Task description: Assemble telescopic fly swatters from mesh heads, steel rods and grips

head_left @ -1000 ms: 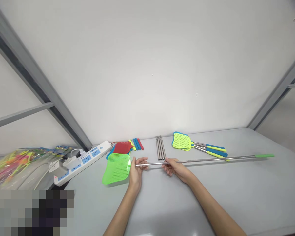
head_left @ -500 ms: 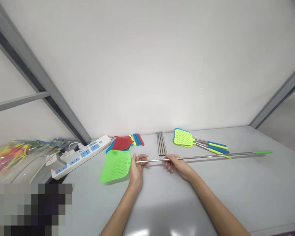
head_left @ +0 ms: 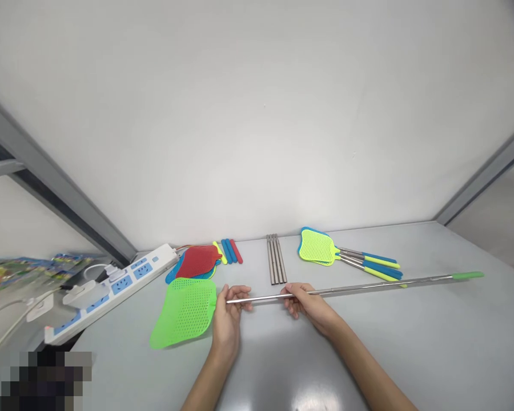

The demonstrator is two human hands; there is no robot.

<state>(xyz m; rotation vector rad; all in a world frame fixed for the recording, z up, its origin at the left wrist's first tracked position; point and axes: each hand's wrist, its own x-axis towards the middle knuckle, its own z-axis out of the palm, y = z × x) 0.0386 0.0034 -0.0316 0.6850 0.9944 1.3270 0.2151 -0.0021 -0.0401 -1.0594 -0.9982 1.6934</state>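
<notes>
A fly swatter with a green perforated head [head_left: 185, 311], a long extended metal rod [head_left: 360, 288] and a green grip [head_left: 468, 275] stretches across the front of my view. My left hand [head_left: 228, 322] is closed around the neck, where the head meets the rod; its fingers hide the joint. Further along, my right hand [head_left: 308, 305] pinches the rod between thumb and fingers. Just beyond the right hand, several short metal rods [head_left: 276, 260] lie side by side on the grey table [head_left: 432, 337].
Loose red, blue and yellow swatter heads [head_left: 199, 261] lie beside coloured grips [head_left: 229, 251] at the back left. Several whole swatters [head_left: 319, 246] are stacked at the back right. A power strip [head_left: 128, 285] with plugged-in chargers runs along the left edge. Bagged colourful items [head_left: 34, 274] sit beyond it.
The camera view has shifted, so the table's items sit slightly lower, and those on the left further left. Both hands keep their hold on the swatter, with little change in grip.
</notes>
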